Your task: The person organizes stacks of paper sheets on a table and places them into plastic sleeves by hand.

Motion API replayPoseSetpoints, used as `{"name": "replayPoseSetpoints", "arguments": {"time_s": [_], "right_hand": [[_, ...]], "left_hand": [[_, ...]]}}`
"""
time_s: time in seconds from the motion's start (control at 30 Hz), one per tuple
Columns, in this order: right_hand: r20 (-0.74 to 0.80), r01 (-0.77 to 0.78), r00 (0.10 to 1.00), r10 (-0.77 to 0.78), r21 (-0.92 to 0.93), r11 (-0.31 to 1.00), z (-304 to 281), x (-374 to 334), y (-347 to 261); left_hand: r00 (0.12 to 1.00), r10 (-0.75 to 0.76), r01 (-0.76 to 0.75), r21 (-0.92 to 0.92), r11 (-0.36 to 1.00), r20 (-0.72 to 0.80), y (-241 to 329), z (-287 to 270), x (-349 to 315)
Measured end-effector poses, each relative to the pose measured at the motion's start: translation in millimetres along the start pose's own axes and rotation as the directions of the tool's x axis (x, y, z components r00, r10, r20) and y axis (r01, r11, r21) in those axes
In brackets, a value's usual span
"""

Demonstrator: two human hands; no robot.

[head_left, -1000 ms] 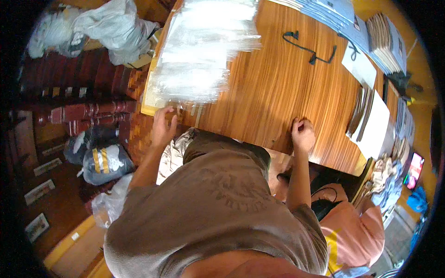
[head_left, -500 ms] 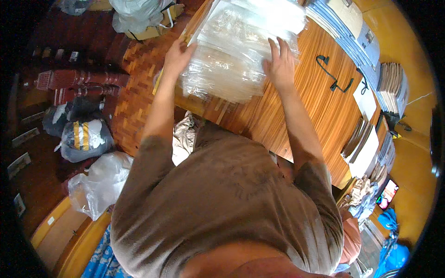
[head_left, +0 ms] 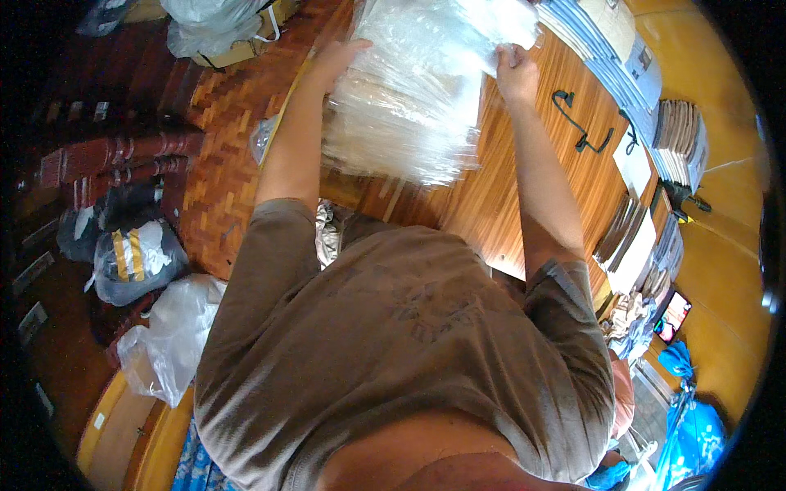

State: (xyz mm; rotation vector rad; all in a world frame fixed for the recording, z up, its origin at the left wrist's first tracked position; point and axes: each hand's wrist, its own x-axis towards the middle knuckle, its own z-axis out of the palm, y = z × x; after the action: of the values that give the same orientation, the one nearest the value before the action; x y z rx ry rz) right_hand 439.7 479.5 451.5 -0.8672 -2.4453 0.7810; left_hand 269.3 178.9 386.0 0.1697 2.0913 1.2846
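A thick pile of clear plastic bags (head_left: 401, 131) lies at the far end of the wooden table (head_left: 491, 196), its near edges loose and crinkled. My right hand (head_left: 517, 75) is closed in a pinch on the edge of a plastic bag (head_left: 491, 24) at the pile's far right. At the pile's left side my left hand (head_left: 342, 61) rests with fingers stretched over the plastic, slightly smeared by motion. Glare on the plastic hides how many layers lie there.
Right of the pile lies a black strap (head_left: 581, 131). Folded blue garments (head_left: 606, 61) and a stack of brown-edged pieces (head_left: 678, 139) line the table's right side. A phone (head_left: 673, 317) with a lit screen sits farther down. Stuffed plastic bags (head_left: 139, 258) stand on the left.
My right hand has moved up and right, from lying spread on the pile to pinching a bag's edge. My left hand has shifted farther up along the pile's left side.
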Motion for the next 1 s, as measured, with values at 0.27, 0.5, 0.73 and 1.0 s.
{"name": "replayPoseSetpoints", "arguments": {"time_s": [0.27,0.5,0.73,1.0], "right_hand": [[0.196,0.513,0.857,-0.476,-0.24,0.824,4.5,-73.8,-36.7],[0.237,0.487,0.866,-0.439,-0.205,0.849,44.8,-54.5,-3.2],[0.486,-0.067,0.872,0.059,-0.002,0.998,13.7,11.7,-10.7],[0.17,0.604,0.794,-0.584,-0.115,0.789,32.0,-41.0,-17.5]], "left_hand": [[0.991,-0.016,0.057,-0.307,0.95,0.133,21.6,35.0,-41.7],[0.963,0.096,0.079,-0.606,0.791,0.25,-8.5,38.3,-61.4],[0.946,-0.03,0.253,-0.679,0.689,0.322,-21.7,32.2,-49.1],[0.993,-0.046,0.077,-0.284,0.956,0.112,5.7,42.8,-36.1]]}}
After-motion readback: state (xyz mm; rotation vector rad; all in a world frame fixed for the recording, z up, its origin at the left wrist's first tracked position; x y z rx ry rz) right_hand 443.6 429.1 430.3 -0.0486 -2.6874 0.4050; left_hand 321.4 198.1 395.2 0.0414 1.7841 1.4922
